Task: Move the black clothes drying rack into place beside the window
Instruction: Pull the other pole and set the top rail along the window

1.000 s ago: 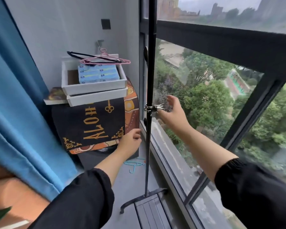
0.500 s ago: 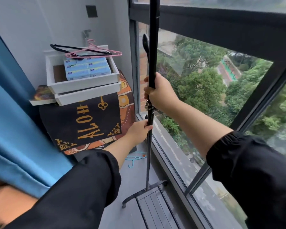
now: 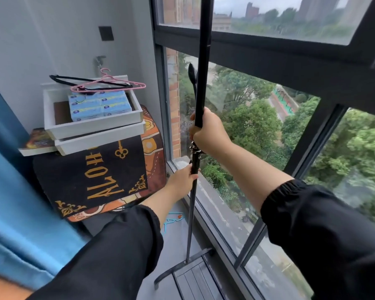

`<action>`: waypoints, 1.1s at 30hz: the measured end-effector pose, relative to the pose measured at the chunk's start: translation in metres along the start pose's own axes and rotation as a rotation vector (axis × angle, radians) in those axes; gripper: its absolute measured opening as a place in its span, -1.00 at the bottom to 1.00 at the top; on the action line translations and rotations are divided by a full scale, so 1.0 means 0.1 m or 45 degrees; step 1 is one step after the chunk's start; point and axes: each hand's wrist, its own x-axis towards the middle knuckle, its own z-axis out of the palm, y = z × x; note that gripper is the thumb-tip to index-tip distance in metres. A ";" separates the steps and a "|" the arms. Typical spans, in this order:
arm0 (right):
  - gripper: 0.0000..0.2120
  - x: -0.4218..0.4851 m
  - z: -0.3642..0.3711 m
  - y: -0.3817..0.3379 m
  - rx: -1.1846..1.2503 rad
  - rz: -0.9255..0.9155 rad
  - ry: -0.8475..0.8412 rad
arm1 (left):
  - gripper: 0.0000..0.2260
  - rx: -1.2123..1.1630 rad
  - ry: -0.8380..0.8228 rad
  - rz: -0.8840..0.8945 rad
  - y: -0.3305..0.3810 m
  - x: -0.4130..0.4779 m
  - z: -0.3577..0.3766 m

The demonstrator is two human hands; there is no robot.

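Note:
The black clothes drying rack (image 3: 202, 61) shows as a thin upright pole running from the top of the view down to a curved foot and a slatted base (image 3: 195, 278) on the floor, close against the window (image 3: 258, 126). My right hand (image 3: 208, 132) is wrapped around the pole just above its metal clamp. My left hand (image 3: 183, 176) grips the pole just below that clamp. Both sleeves are black.
White trays (image 3: 91, 128) with blue packs and two hangers (image 3: 108, 84) sit on a cloth-draped stand at the left wall. A blue curtain (image 3: 13, 202) hangs at the left. A light blue hanger (image 3: 171, 219) lies on the floor near the pole.
My right hand, open beside the clamp a second ago, has closed on the pole above it. My left hand moved right and took hold of the pole below the clamp.

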 end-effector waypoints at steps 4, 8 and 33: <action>-0.83 0.06 0.10 -0.02 -0.023 -0.042 -0.011 | -0.78 0.044 0.020 -0.010 -0.09 0.05 -0.07; -0.78 0.18 0.25 -0.07 0.022 -0.081 -0.016 | -0.76 0.059 0.060 0.002 -0.22 0.12 -0.18; -0.81 1.67 1.41 -0.51 -0.076 0.014 0.039 | -0.85 0.042 0.023 0.124 -1.19 1.54 -1.33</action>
